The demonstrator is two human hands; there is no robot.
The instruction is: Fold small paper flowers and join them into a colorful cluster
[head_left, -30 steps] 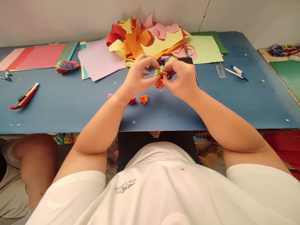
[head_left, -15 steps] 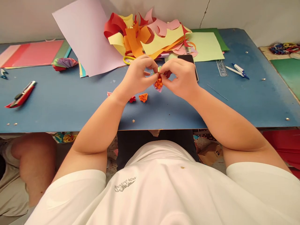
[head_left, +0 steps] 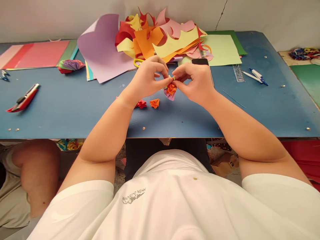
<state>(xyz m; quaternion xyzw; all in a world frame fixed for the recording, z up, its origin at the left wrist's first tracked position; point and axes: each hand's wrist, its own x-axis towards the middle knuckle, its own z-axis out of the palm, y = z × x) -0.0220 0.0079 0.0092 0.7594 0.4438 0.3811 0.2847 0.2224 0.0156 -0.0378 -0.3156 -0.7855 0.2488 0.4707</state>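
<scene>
Between my fingertips is a small folded paper flower [head_left: 171, 89] in orange, purple and green, held above the blue table [head_left: 195, 121]. My left hand [head_left: 151, 75] pinches its upper edge with thumb and forefinger. From the other side my right hand [head_left: 196, 78] closes its thumb and fingers on the same edge, and the tips of both hands nearly meet. Just below lie an orange folded paper piece [head_left: 154, 103] and a red one [head_left: 142, 104]; my left forearm partly covers a pink bit beside them.
Behind my hands are a heap of paper scraps [head_left: 172, 36], a purple sheet [head_left: 105, 53], yellow-handled scissors [head_left: 137, 62] and a phone [head_left: 200, 61]. A red utility knife [head_left: 23, 99] lies left; a ruler [head_left: 239, 73] and pens [head_left: 256, 77] lie right. Another person's knee [head_left: 37, 170] is at lower left.
The orange part of the flower shows more fully as my fingers shift slightly on its edge. The purple sheet's top has curled over. The whole view has moved a little.
</scene>
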